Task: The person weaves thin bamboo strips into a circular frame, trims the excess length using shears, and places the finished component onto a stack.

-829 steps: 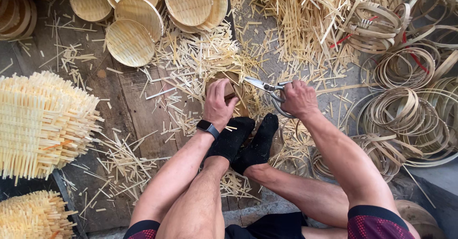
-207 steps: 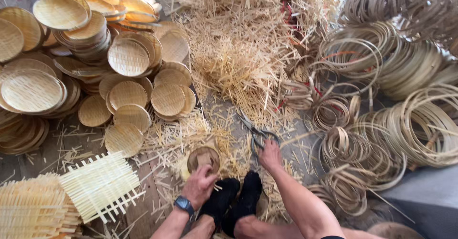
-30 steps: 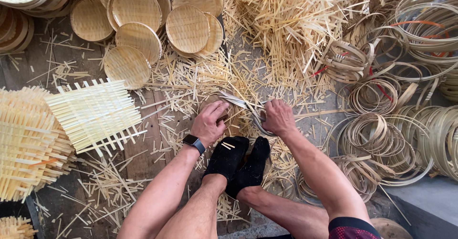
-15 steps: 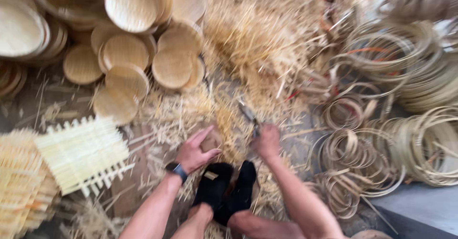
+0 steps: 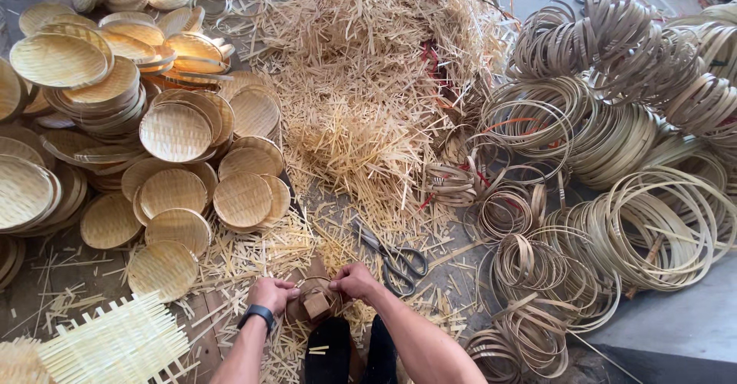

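Looking down from my head camera, both my hands meet low in the middle of the view, just above my dark-socked feet [image 5: 349, 349]. My left hand [image 5: 270, 295], a dark watch on its wrist, and my right hand [image 5: 355, 280] are each closed around the rim of a small round bamboo form [image 5: 315, 304] with a little block at its centre. I judge I am seating or adjusting this piece; the next move seems to call for steady, even pressure from both hands.

A pair of scissors [image 5: 393, 253] lies unheld just beside my right hand, on scattered bamboo offcuts.

To the left, shallow woven trays [image 5: 175, 132] sit in stacks and overlapping rows, all empty. An unrimmed woven mat [image 5: 115, 346] lies at lower left. A heap of bamboo trimmings [image 5: 368, 69] fills the top centre, and coiled bamboo hoops [image 5: 614, 146] pile up on the right.
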